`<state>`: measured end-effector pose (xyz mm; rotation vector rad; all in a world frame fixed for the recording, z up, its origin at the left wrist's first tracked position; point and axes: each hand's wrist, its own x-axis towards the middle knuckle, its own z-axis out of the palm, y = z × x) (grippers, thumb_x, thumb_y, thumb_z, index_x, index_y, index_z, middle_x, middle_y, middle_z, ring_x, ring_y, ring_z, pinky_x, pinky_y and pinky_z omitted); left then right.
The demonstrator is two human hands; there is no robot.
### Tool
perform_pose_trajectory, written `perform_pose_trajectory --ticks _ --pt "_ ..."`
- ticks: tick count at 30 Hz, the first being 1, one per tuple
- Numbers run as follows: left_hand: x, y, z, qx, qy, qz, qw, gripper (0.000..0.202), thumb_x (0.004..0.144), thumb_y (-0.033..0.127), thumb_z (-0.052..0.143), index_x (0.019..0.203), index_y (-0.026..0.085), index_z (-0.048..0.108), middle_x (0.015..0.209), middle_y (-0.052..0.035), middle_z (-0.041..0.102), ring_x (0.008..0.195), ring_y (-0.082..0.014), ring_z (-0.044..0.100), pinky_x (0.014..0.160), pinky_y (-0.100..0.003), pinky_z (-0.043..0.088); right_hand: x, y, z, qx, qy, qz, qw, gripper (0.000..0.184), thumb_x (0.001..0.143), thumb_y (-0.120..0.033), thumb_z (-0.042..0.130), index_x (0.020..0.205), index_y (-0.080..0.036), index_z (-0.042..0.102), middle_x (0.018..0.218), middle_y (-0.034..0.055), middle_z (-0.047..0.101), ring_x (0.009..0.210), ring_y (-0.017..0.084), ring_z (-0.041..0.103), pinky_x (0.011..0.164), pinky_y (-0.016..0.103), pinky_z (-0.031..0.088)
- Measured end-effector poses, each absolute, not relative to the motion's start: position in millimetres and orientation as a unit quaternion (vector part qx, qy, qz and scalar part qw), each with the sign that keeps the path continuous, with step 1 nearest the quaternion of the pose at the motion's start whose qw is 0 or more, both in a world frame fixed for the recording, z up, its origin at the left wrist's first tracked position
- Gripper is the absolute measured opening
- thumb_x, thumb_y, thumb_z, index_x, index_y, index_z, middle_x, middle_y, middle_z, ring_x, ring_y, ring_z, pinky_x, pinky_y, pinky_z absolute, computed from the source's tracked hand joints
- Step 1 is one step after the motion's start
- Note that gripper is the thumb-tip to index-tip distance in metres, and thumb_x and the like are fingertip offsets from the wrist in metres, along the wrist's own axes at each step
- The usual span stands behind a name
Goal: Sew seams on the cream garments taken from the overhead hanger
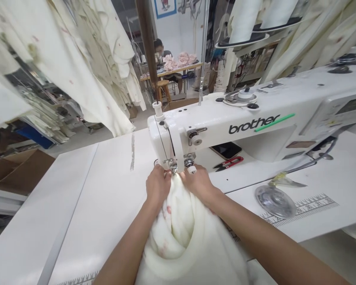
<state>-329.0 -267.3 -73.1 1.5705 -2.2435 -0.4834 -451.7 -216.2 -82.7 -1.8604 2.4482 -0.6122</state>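
Observation:
A bunched cream fabric with faint pink prints lies between my forearms and runs up to the needle of a white Brother sewing machine. My left hand grips the fabric's left side just at the presser foot, fingers curled. On the right side of the needle, my right hand pinches the same fabric. Both hands touch the cloth directly under the machine head.
Red thread snips and a phone lie under the machine arm. A round clear lid sits on the white table by a printed ruler. Cream garments hang at left. A person sits at a far table; cardboard boxes stand left.

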Motion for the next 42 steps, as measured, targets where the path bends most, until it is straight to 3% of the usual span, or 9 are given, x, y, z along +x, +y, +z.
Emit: perform_pose_trajectory --ticks 15,23,29,33,38,42 --pt "-332.4 -261.9 -70.0 0.553 -0.798 -0.151 0.189 0.016 0.081 0.026 0.042 0.09 0.019 0.054 0.097 -0.0078 0.064 0.089 -0.0223 0.06 0.067 -0.029 0.041 -448.6 -216.5 -87.4 -0.617 0.764 -0.188 -0.029 0.023 0.089 -0.024 0.044 0.08 -0.015 0.063 0.078 0.0104 0.064 0.07 0.021 0.06 0.056 0.027 0.036" --pt "-333.3 -259.7 -70.3 0.554 -0.795 -0.147 0.198 0.018 0.082 0.025 0.042 0.096 0.019 0.052 0.096 -0.0064 0.066 0.089 -0.0208 0.061 0.067 -0.027 0.04 -446.3 -214.8 -82.3 -0.609 0.771 -0.188 -0.014 0.021 0.092 -0.027 0.047 0.089 -0.011 0.06 0.079 0.0055 0.062 0.073 0.017 0.059 0.067 0.031 0.047" --pt "-331.4 -259.3 -69.1 0.548 -0.796 -0.158 0.202 0.018 0.083 0.024 0.042 0.096 0.018 0.053 0.1 -0.0075 0.065 0.092 -0.0199 0.06 0.069 -0.027 0.041 -443.6 -211.7 -76.5 -0.6 0.771 -0.213 0.011 0.023 0.091 -0.029 0.048 0.086 -0.01 0.06 0.082 0.0067 0.063 0.075 0.017 0.059 0.07 0.032 0.046" --pt "-324.8 -258.0 -66.6 0.515 -0.812 -0.181 0.207 0.016 0.083 0.024 0.043 0.091 0.018 0.054 0.1 -0.0055 0.064 0.092 -0.0165 0.06 0.072 -0.023 0.041 -448.4 -198.6 -72.2 -0.607 0.748 -0.266 0.03 0.024 0.093 -0.023 0.04 0.084 -0.012 0.059 0.08 0.0094 0.064 0.074 0.018 0.06 0.066 0.027 0.043" --pt "-322.2 -259.2 -68.2 0.507 -0.813 -0.191 0.215 0.017 0.082 0.024 0.041 0.09 0.018 0.055 0.098 -0.0058 0.064 0.091 -0.0171 0.059 0.074 -0.024 0.041 -460.2 -184.1 -69.8 -0.623 0.697 -0.349 0.059 0.036 0.098 -0.027 0.019 0.089 -0.017 0.052 0.083 0.0044 0.062 0.077 0.016 0.06 0.064 0.022 0.039" --pt "-324.0 -260.6 -70.2 0.515 -0.807 -0.198 0.212 0.018 0.082 0.025 0.042 0.092 0.019 0.055 0.098 -0.0062 0.065 0.091 -0.0187 0.059 0.072 -0.026 0.041 -464.8 -187.2 -70.4 -0.606 0.694 -0.378 0.088 0.033 0.097 -0.026 0.018 0.085 -0.017 0.047 0.072 0.0027 0.06 0.068 0.017 0.059 0.059 0.023 0.036"
